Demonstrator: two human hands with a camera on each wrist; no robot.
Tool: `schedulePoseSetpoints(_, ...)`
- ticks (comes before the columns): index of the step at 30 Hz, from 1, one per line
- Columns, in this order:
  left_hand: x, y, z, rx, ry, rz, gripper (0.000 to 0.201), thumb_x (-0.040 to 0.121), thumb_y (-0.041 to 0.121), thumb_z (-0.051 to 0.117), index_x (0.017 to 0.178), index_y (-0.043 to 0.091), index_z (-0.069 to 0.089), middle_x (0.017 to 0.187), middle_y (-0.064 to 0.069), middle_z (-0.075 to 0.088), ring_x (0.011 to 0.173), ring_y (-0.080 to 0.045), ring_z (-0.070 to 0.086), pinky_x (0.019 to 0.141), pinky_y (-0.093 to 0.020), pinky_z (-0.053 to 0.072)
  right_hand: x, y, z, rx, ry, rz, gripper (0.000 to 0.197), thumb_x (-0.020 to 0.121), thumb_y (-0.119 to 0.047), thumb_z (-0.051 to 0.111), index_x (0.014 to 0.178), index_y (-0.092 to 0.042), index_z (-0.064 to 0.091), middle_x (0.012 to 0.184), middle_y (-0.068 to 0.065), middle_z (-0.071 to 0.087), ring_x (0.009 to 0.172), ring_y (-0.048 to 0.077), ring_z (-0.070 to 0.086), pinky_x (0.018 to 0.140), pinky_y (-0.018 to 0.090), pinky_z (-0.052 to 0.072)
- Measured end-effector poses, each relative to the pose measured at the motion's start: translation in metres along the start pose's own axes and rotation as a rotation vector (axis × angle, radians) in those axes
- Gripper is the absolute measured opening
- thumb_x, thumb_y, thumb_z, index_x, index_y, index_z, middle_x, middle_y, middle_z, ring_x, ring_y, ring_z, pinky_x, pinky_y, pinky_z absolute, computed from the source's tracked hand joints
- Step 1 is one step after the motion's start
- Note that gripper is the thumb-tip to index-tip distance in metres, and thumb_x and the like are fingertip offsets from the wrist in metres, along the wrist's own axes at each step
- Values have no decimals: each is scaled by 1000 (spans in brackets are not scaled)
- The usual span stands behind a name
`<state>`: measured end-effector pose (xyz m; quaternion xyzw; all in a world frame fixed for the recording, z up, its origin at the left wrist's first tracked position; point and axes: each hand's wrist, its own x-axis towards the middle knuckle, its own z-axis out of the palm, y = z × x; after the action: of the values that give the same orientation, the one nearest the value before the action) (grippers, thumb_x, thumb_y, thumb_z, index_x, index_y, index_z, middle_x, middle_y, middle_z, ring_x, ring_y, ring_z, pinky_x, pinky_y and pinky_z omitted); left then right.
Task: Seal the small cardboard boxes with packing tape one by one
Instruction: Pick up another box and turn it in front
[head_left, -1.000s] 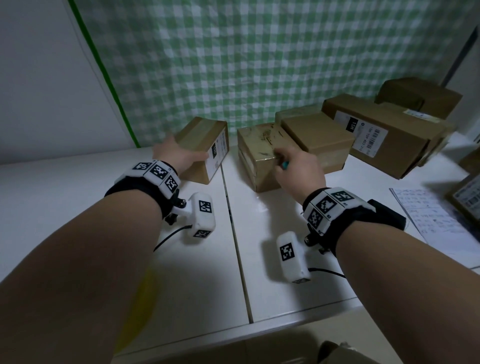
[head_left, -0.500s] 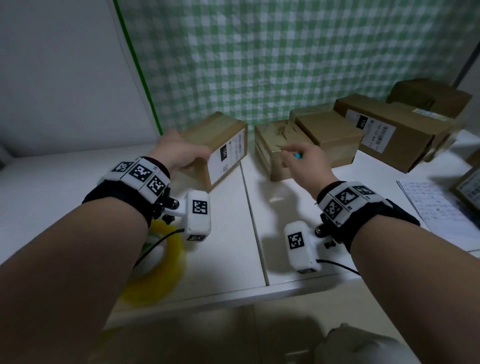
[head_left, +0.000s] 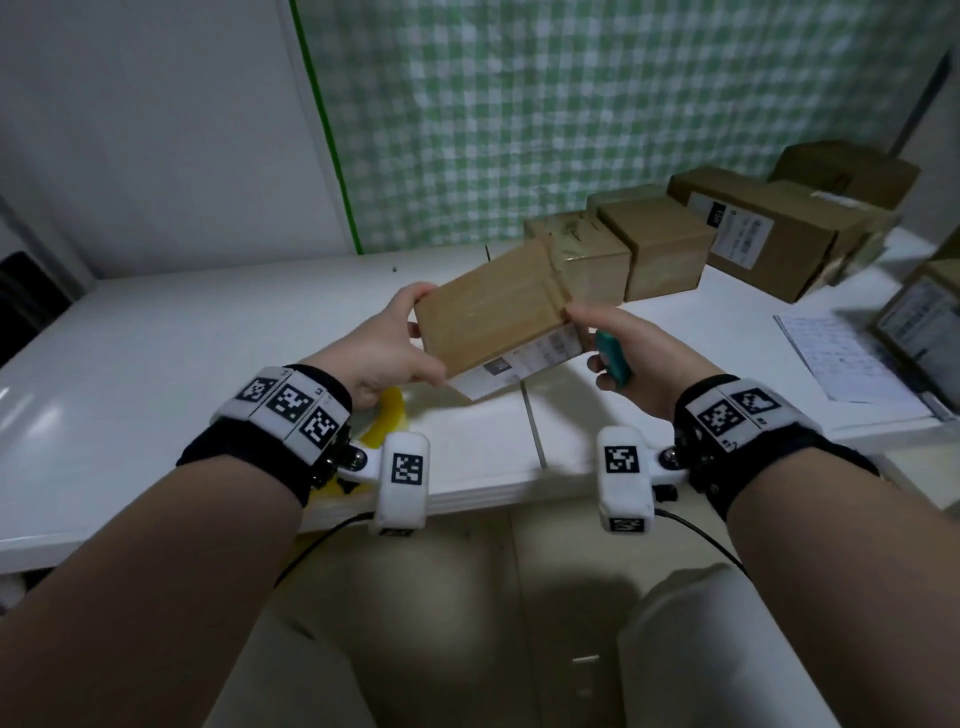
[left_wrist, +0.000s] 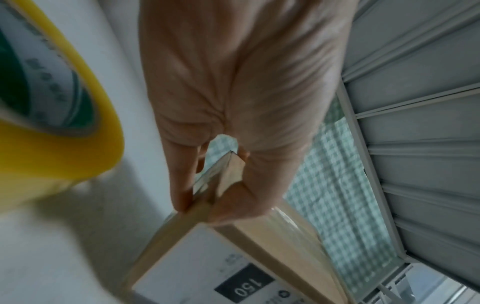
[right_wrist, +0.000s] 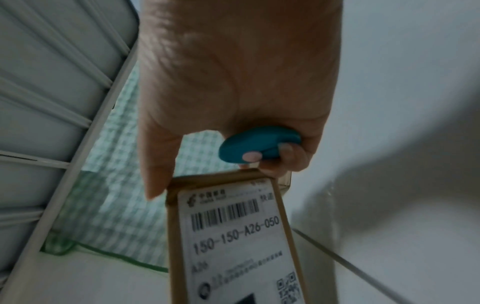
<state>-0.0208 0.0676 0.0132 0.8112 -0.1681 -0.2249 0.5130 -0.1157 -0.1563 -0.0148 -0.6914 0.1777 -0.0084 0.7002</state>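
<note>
Box in hand: a small cardboard box (head_left: 493, 306) is held in the air above the table (head_left: 156, 338), between the two hands and nearer the person than the row of other boxes (head_left: 649, 244).
Long axis: it runs from one hand to the other, tilted, with the end by the right hand higher and farther from the person than the end by the left hand.
Label face: the white shipping label (right_wrist: 233, 236) is on the side turned down and toward the person; a plain brown face is on top.
Left hand: the left hand (head_left: 384, 348) grips the near end of the box, thumb on one face and fingers (left_wrist: 182, 185) on the opposite face, clamped on the corner.
Right hand: the right hand (head_left: 634, 348) meets the far end of the box; its thumb lies along the box edge, while the lower fingers (right_wrist: 280, 156) are curled round a small teal tool (head_left: 613, 358), probably a cutter.
Tape: a yellow tape roll (left_wrist: 64, 133) lies on the table just below and behind the left hand, mostly hidden by that wrist in the head view.
Nearer hand: the left hand is nearer the tape roll; the right is taken up with the teal tool.
Likely step: bringing this box in for sealing. I judge it must be set down first, seam up, with the tape roll just beside its left end.
Seam: whether the top face already carries tape cannot be told; the left wrist view shows a glossy strip along one edge.
</note>
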Motion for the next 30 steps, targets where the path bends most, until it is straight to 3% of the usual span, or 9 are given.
schedulePoseSetpoints(3,-9,-6,7,-29,33,10,82,67,-18,64,128,32,42,110,-3,51,98,-24,57,58,-24,55,-5,8,-2,-29,27,9,73,75,-29,73,140,-22,39,95,-3,52,68,12,41,58,25,32)
schedulePoseSetpoints(6,-13,-8,12,-88,49,11,73,68,-18,62,123,27,45,105,-5,53,98,-27,59,72,-34,57,-11,13,-1,-84,-10,-12,89,65,-20,76,143,-24,34,97,-5,53,71,13,40,58,25,30)
schedulePoseSetpoints(10,-14,-9,14,-134,74,30,61,72,-16,59,116,24,51,100,-5,55,86,-22,59,67,-30,54,-18,15,3,-201,-63,-25,71,58,-22,73,125,-29,51,88,-10,58,74,13,38,60,26,28)
schedulePoseSetpoints(12,-14,-10,14,-117,92,33,53,75,-13,60,115,21,54,103,-4,55,91,-23,59,75,-33,54,-20,17,3,-214,-56,-18,68,58,-28,75,123,-30,54,95,-13,61,78,11,42,64,27,29)
schedulePoseSetpoints(17,-14,-13,15,-82,102,28,44,79,-8,58,117,16,57,120,-5,57,106,-26,58,92,-40,50,-21,25,1,-211,-30,-7,77,65,-19,81,132,-37,46,122,-12,56,104,14,49,72,30,34)
schedulePoseSetpoints(21,-14,-17,14,-95,138,31,49,79,-7,59,119,20,53,107,0,57,95,-22,57,88,-39,50,-20,29,1,-179,-34,-32,90,65,-13,80,138,-44,37,127,-9,55,104,16,51,68,30,33)
schedulePoseSetpoints(26,-15,-20,11,-115,117,1,64,77,-6,62,134,19,47,124,-1,55,109,-23,58,96,-41,49,-20,31,-1,-156,-40,-71,93,67,-4,76,139,-44,35,135,-11,49,105,16,48,67,28,33)
schedulePoseSetpoints(28,-15,-20,12,-121,117,8,64,77,-8,62,133,18,49,124,0,55,109,-23,59,95,-40,50,-20,32,-1,-153,-37,-83,99,64,0,76,140,-44,33,142,-9,42,118,18,44,73,29,36)
schedulePoseSetpoints(30,-16,-19,12,-140,115,7,60,78,-10,59,132,16,50,120,-2,57,108,-24,59,93,-38,50,-21,33,-1,-184,-6,-102,108,58,2,79,142,-44,29,149,-5,32,133,20,33,91,33,39)
